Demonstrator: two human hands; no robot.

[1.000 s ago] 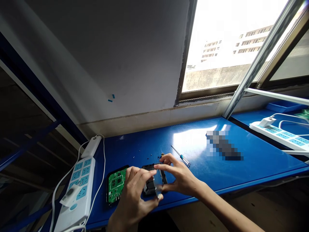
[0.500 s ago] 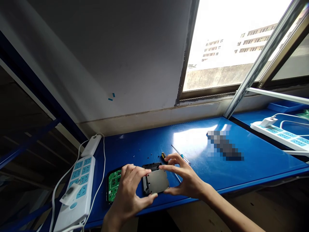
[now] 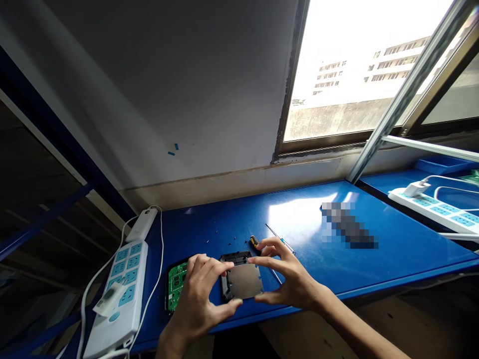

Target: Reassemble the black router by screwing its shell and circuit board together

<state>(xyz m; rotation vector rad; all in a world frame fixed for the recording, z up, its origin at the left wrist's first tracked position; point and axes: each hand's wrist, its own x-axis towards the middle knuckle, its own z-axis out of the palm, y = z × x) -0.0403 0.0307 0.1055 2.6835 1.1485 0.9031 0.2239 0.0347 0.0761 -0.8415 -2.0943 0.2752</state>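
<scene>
Between my two hands is a flat grey metal plate (image 3: 245, 282) with small notches along its edges. It lies over a black plastic housing (image 3: 235, 257), whose far part and left rim show past the plate. My left hand (image 3: 204, 286) grips the plate at its left side, fingertips at the far corner and thumb at the near edge. On the right side my right hand (image 3: 286, 274) pinches it the same way, fingers at the far corner and thumb at the near one. A green circuit board (image 3: 175, 285) in a dark frame lies left of my left hand, partly covered by it.
A screwdriver with a black and yellow handle (image 3: 254, 242) and a thin screwdriver with a clear blue handle (image 3: 287, 246) lie beyond my right hand. Several tiny screws (image 3: 229, 244) are scattered behind the housing. A white power strip (image 3: 125, 284) with cables stands left; a pixelated dark object (image 3: 350, 227) lies right.
The plate has tilted slightly and sits a little lower, more squarely over the housing. Both hands keep nearly the same place and grip.
</scene>
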